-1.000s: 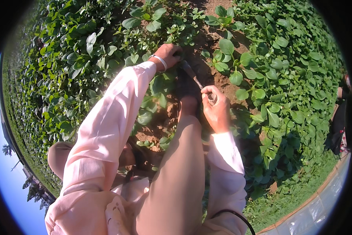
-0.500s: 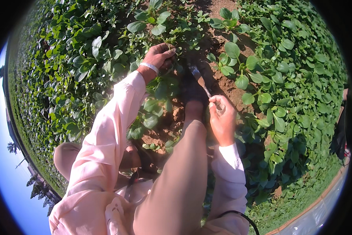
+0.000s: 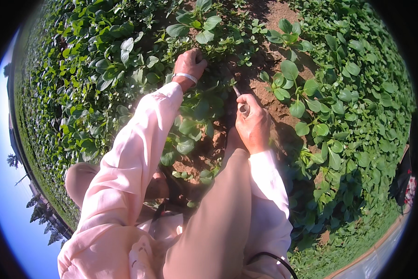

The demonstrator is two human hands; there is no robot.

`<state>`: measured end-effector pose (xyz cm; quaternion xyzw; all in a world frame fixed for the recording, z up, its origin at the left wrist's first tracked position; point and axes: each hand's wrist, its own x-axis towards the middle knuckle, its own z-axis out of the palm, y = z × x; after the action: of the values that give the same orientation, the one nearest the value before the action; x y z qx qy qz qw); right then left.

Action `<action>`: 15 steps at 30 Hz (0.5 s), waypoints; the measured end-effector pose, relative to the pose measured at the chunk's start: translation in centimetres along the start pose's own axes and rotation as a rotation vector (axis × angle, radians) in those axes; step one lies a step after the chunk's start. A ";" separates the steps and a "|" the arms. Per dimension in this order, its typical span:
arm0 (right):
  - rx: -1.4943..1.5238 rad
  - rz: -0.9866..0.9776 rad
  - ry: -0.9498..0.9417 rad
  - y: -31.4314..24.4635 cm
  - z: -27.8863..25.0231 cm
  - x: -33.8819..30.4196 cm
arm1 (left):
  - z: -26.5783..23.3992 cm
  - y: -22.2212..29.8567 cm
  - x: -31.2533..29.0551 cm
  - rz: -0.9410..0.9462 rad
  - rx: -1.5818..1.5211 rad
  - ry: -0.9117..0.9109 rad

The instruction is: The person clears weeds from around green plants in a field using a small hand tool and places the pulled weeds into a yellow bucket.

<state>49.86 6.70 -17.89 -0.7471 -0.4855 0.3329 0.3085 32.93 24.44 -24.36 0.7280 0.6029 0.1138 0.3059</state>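
My left hand [image 3: 190, 64], with a white band at the wrist, reaches into low small-leaved weeds [image 3: 218, 44] below a broad-leaved green plant [image 3: 196, 25]. Its fingers curl closed, and whatever they grip is hidden. To its right, my right hand [image 3: 253, 124] is wrapped round the handle of a small weeding tool [image 3: 237, 91]. The round handle end shows at the fist, and the thin shaft points away from me toward the shaded soil beside the weeds. Leaves and shadow hide its blade.
Broad-leaved seedlings [image 3: 311, 88] grow in brown soil [image 3: 267, 95] right of the tool. Dense greenery [image 3: 55, 83] spreads to the left. My bent knee [image 3: 234, 160] rises between my arms. A black cord [image 3: 276, 258] curves by my right sleeve. Plastic sheeting [image 3: 376, 260] edges the lower right.
My right hand has pushed the tool forward and slightly left; its flat metal blade, visible before, is now hidden. My left hand has turned, its fingers now deeper in the weeds. The view has shifted slightly.
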 end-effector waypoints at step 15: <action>-0.135 -0.020 0.046 -3.9 0.0 1.2 | -3.5 -0.3 5.9 0.291 0.278 -0.251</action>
<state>48.20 9.16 -15.12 -0.7690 -0.5070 0.2788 0.2718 32.25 31.12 -23.03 0.8508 0.4588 -0.0191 0.2556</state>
